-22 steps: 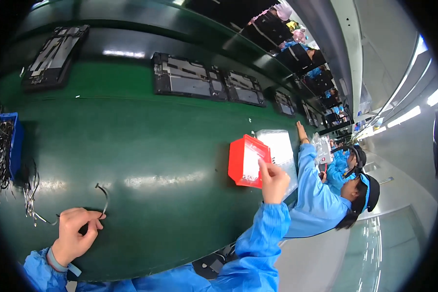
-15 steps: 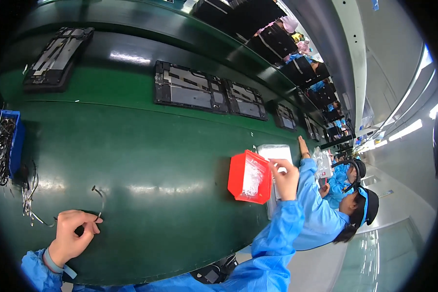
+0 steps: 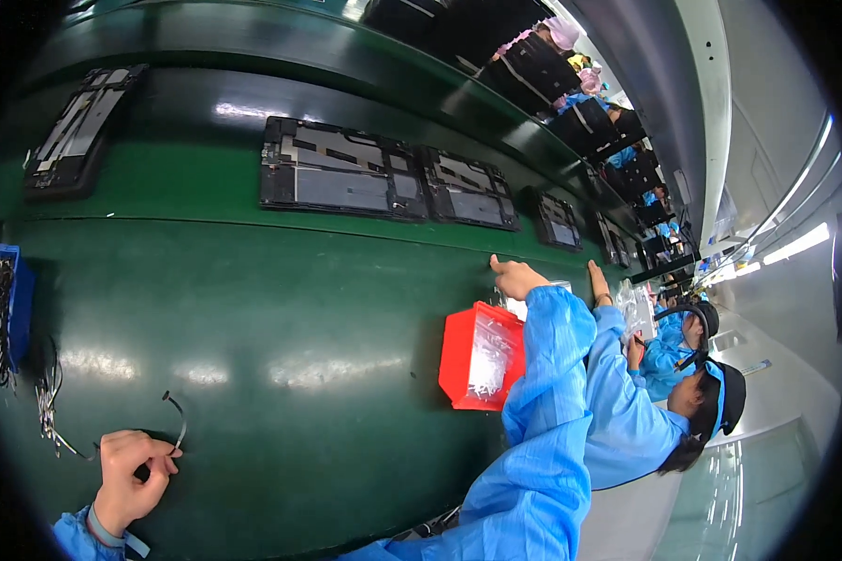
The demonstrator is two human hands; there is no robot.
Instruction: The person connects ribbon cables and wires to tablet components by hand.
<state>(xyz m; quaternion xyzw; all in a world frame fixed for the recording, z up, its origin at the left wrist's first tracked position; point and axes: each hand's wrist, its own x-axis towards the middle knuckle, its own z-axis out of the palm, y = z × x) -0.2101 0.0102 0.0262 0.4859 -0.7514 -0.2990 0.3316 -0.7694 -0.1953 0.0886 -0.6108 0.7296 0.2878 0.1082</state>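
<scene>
At the lower left, my left hand (image 3: 133, 472) pinches a thin, curved cable (image 3: 183, 423) between thumb and forefinger; its dark end piece (image 3: 167, 397) stands free above the fingers. A small bundle of similar cables (image 3: 49, 402) lies just beyond that hand. My right hand (image 3: 520, 279) reaches past a red bin (image 3: 458, 360) holding small clear-white pieces (image 3: 489, 360). Its fingers are drawn together with the tips down at the green table. Whatever may be between them is hidden. My right sleeve covers the bin's right side.
A blue bin (image 3: 23, 309) full of cables stands at the far left. Opened flat devices (image 3: 341, 173) lie in a row along the raised back strip, another device (image 3: 79, 136) at far left. At right, a co-worker in blue (image 3: 627, 411) rests a hand (image 3: 600, 283) on the table.
My right hand has moved from the red bin's right edge to farther beyond it. My left hand keeps its pinch on the cable. The whole view has shifted slightly.
</scene>
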